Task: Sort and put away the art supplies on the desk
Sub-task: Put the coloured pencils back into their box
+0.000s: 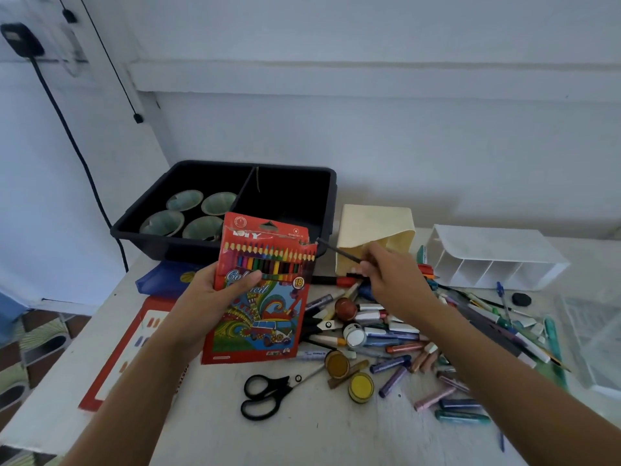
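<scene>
Left hand holds the red pencil box up over the desk, thumb curled on its front. Right hand pinches a dark pencil, its tip at the box's top corner. Below lies a heap of crayons and pens, with black scissors near. A black tub sits behind.
</scene>
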